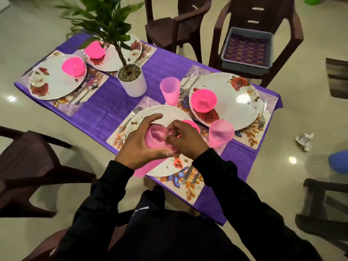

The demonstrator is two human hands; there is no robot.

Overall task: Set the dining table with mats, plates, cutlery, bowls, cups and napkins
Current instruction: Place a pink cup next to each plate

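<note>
Head camera looks steeply down, close over the table (160, 68) from its near edge

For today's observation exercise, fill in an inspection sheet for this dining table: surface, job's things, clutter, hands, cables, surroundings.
Surface: purple tablecloth with four floral mats.
Job's things: four plates, each with a pink bowl; cutlery beside the plates; two pink cups standing; no napkins seen.
Clutter: potted plant mid-table.
Hands: left hand grips stacked pink cups; right hand pinches their rim.
Cables: nothing seen.
Surroundings: brown chairs, grey tray on one; crumpled paper on the floor.
</note>
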